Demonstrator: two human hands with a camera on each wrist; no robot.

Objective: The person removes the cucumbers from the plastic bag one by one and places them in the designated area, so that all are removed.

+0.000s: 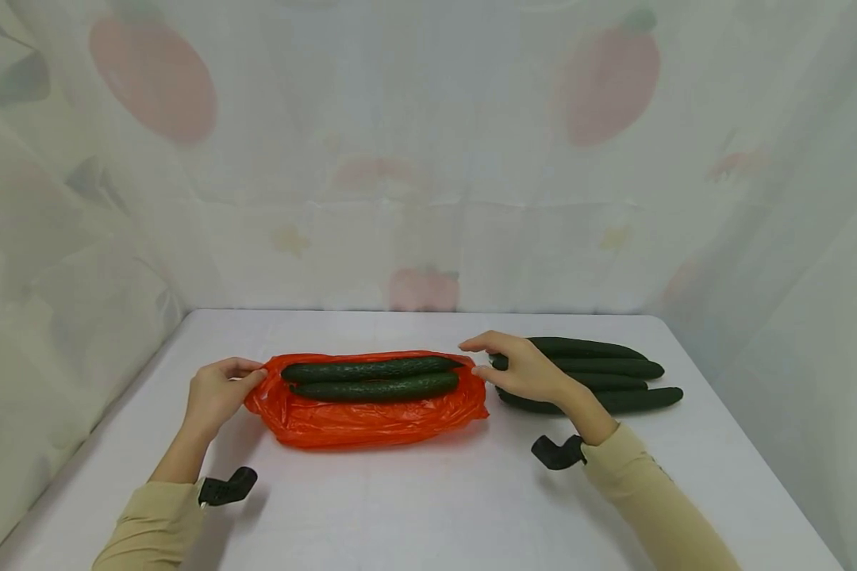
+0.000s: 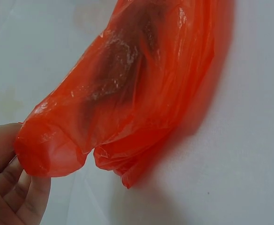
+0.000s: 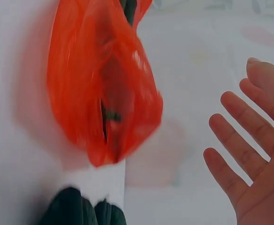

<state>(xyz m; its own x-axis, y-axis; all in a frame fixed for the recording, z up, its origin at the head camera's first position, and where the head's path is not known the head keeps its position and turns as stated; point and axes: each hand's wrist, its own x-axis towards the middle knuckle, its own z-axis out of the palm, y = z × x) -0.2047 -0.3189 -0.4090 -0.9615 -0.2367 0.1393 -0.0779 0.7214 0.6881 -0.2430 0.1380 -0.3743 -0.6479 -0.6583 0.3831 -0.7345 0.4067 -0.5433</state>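
Nearest, wrist mounts: black camera brackets sit at both cuffs, over the white table.
Left hand: left hand pinches the left end of the orange plastic bag; fingers curled on the film (wrist view confirms the hold).
Right hand: right hand is spread, fingers straight and apart, gripping nothing; it hovers just beside the bag's right end.
Bag: lies flat at mid-table between the hands, mouth facing up.
Bag contents: two cucumbers in the bag lie lengthwise, side by side, touching.
In the way: right hand partly covers the loose cucumbers, a pile just right of the bag.
Far: fruit-print curtain behind the table.
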